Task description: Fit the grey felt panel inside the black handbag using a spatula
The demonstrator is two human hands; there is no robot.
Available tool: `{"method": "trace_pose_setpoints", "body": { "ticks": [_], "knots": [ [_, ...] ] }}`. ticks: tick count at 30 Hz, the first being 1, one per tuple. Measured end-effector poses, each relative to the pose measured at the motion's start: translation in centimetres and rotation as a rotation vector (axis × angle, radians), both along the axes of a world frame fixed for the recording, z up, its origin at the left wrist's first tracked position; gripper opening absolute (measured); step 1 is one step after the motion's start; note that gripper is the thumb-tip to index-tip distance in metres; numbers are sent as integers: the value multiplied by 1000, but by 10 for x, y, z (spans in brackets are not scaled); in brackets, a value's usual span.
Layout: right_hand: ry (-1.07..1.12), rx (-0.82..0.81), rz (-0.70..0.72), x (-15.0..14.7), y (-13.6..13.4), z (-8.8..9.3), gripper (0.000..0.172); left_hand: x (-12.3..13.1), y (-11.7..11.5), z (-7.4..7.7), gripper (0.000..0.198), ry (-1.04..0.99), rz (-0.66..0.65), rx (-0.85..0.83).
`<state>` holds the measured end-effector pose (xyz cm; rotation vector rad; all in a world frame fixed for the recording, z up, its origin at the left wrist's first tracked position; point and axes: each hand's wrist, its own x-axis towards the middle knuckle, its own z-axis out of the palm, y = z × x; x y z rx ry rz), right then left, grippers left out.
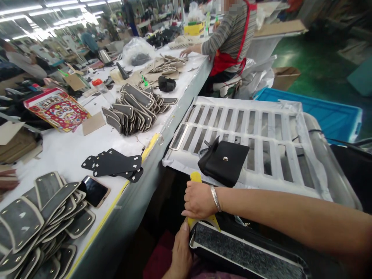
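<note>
My right hand [199, 200], with a silver bracelet at the wrist, is closed in a fist around a yellow tool [196, 177]. One end of the tool stands above the fist; its flared lower part touches the near end of a black bag piece [247, 248]. That piece lies across my lap, with whitish edges and a dark grey, fuzzy-looking long face. Just below the fist, my left hand [181, 252] grips the piece's left end, thumb up along it; its other fingers are mostly hidden. A small black bag with a metal clasp [225, 161] lies just beyond my right hand.
The small bag rests on a white slotted rack [255, 133]. A blue crate [314, 112] is behind it. On the white table [69, 151] at left are stacked grey panels [52, 217], black pieces [116, 164] and a phone [94, 191]. A co-worker in a red apron [228, 64] sits beyond.
</note>
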<state>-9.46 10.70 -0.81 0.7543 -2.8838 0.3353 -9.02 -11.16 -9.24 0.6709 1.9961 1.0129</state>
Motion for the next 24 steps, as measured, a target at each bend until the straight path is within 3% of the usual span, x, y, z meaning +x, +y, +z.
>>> {"method": "trace_pose_setpoints", "body": {
  "ticks": [4,8,11,16,19,21,22,24],
  "knots": [
    [-114,18,-227,18,-2,-4,48,-14,20,28,63,-63,51,105],
    [-192,3,-490,46,-6,-5,49,-27,42,52,50,-237,-48,225],
    [-230,-3,-596,69,-9,-4,46,-31,53,58,45,-307,-191,250],
    [-266,28,-731,94,-19,2,42,-38,63,66,49,-288,-369,152],
    [-299,70,-869,107,-18,16,44,-53,66,75,52,-372,-483,86],
    [-323,84,-1037,124,-13,33,44,-68,68,81,54,-469,-549,37],
    [-338,46,-1143,137,-12,43,42,-75,70,83,54,-492,-591,25],
    [-407,-215,-1311,166,-17,64,36,-86,72,86,51,-460,-705,34]
  ]
}}
